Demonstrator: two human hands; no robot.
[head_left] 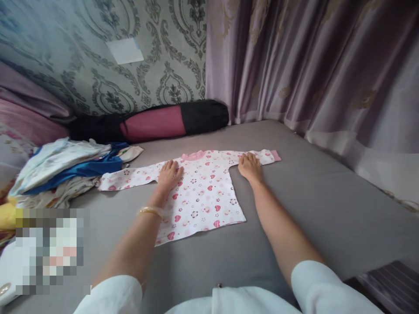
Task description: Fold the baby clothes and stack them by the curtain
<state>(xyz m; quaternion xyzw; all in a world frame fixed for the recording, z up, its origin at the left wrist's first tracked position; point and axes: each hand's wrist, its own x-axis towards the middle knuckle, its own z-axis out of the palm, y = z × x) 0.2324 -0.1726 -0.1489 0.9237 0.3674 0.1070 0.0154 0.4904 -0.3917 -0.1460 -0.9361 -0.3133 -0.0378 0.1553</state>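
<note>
A small white long-sleeved shirt (204,196) with pink hearts and a pink collar lies spread flat on the grey bed surface (310,196). My left hand (169,173) rests flat on the shirt near its left shoulder, fingers stretched out; a gold bangle is on that wrist. My right hand (249,166) lies flat on the right sleeve, fingers extended. Neither hand holds anything.
A pile of folded and loose clothes (65,168) sits at the left. A black and maroon rolled bag (157,122) lies along the patterned wall. Purple curtains (310,65) hang at the right. The bed's edge drops off at the lower right.
</note>
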